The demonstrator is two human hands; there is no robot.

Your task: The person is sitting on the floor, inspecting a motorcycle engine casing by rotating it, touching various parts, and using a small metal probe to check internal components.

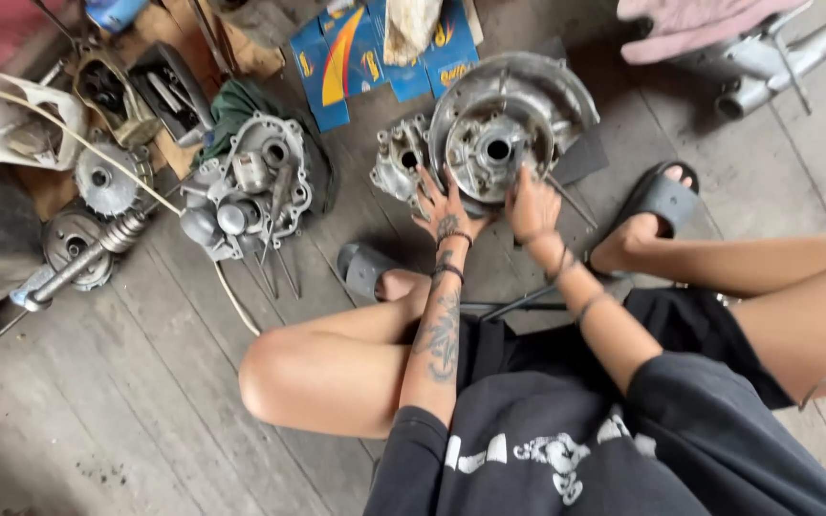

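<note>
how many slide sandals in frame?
2. One grey sandal on the foot left of the left hand; one black sandal on the foot right of the right hand. None seen elsewhere; clutter could hide more.

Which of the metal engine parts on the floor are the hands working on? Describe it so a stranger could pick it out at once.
Start at the blue cardboard boxes at the top of the wooden floor. Just right of and below them lies a round grey metal engine casing, touched by the left hand and right hand. Unlike the cluttered casing further left, it is a wide dish with a central hole.
</note>
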